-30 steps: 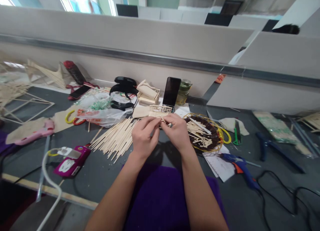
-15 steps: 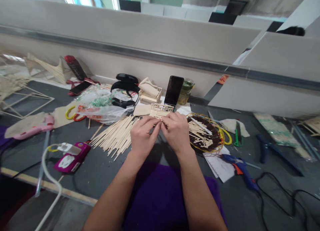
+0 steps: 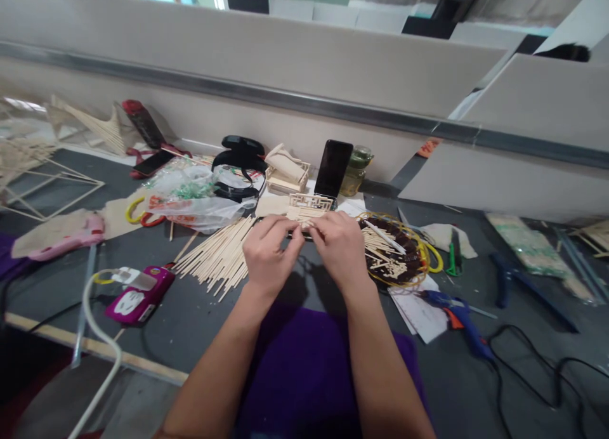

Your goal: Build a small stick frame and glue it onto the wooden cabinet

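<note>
Table [image 3: 204,321]: grey, far edge against a partition. Basket [image 3: 413,243] with cut sticks: right of the table's middle. Loose sticks [image 3: 216,255]: fanned left of middle, their ends towards the near edge. Left hand [image 3: 270,248] and right hand [image 3: 341,245]: fingers bent, tips nearly together; any grip cannot be determined. Small stick frame [image 3: 311,203]: just past the fingertips, towards the far edge.

A small pale wooden model [image 3: 307,209], partly hidden, has an upright lattice back [image 3: 312,202] behind flat slats [image 3: 310,214], near the phone [image 3: 333,168], toward the viewer.
</note>
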